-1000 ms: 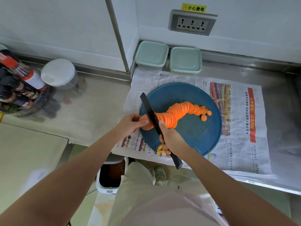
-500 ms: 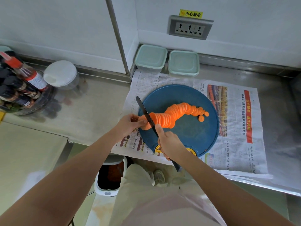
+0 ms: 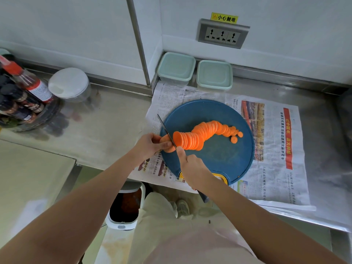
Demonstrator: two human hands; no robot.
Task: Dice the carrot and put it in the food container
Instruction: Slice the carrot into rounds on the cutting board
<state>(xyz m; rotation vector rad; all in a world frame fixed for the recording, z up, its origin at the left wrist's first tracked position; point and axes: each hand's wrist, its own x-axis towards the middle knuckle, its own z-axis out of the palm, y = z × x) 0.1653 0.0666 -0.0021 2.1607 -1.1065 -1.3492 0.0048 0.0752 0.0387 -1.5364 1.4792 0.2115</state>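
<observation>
A kitchen, stainless steel counter (image 3: 114, 119) against white wall panels (image 3: 76, 25), sauce bottles (image 3: 30, 82) crowded at its left edge, two lidded food containers (image 3: 176, 68) at its back edge, round blue cutting board (image 3: 219, 159) on newspaper (image 3: 276, 149) near the front edge, bin (image 3: 124, 206) below.

Left hand (image 3: 150, 145), right hand (image 3: 194, 168): bare. Left forearm (image 3: 85, 202), right forearm (image 3: 257, 216): bare all the way to frame edge. Top (image 3: 190, 248): pale pink, plain cloth, soft folds, fills bottom centre of frame. Trousers (image 3: 158, 208): light beige, loose, creased. Shoe (image 3: 182, 206): off-white trainer, partly hidden behind trouser leg, detail blurred.
</observation>
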